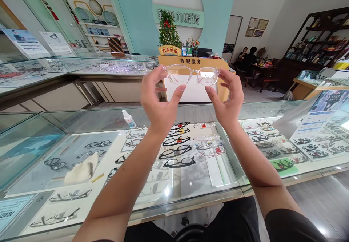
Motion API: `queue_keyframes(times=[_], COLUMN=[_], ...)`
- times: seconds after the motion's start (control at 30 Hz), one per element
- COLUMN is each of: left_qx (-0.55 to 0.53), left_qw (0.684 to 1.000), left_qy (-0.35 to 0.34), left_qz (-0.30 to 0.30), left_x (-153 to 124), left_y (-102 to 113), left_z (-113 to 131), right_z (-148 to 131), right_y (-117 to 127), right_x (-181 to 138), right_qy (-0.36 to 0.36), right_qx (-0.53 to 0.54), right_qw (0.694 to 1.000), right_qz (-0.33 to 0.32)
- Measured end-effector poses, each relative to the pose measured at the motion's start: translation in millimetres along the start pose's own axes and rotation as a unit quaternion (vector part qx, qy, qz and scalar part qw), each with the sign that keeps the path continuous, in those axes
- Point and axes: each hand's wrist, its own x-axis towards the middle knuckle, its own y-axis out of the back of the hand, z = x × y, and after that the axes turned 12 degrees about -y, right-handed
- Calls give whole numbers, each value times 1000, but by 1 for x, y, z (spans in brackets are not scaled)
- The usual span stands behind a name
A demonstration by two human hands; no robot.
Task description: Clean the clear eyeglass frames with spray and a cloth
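Note:
Both my hands hold up a pair of clear-framed eyeglasses (pixel 194 72) above a glass display case. The fingers of my left hand (pixel 160 100) grip the frame's left end, with the thumb just under the left lens. On the other side my right hand (pixel 229 94) pinches the right end, its thumb below the right lens, which bears small printed lettering. Below the hands, rows of black-framed eyeglasses (pixel 179 162) and clear-framed eyeglasses (pixel 211 151) lie in the case, some with red or orange tags.
A white spray bottle (pixel 128 119) stands on the glass display case (pixel 152 207). To the left lie a cream cloth (pixel 81 170) and more eyeglasses (pixel 70 195). Beyond is a cashier counter (pixel 170 60) with a plant (pixel 169 31). Two people (pixel 249 58) sit at the back right.

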Motion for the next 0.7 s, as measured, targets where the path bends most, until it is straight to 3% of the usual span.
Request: queue_keyframes(times=[0.2,0.7], left_qx=[51,28], left_qw=[997,998], left_qy=[-37,-15], left_qz=[51,48], left_x=[-1,1], left_y=[-2,3], left_z=[-5,1], right_z=[22,18], right_y=[-4,-6], right_x=[4,1], right_qy=[71,-35], right_qx=[-8,30], right_qw=[997,997], right_qz=[-2,-63])
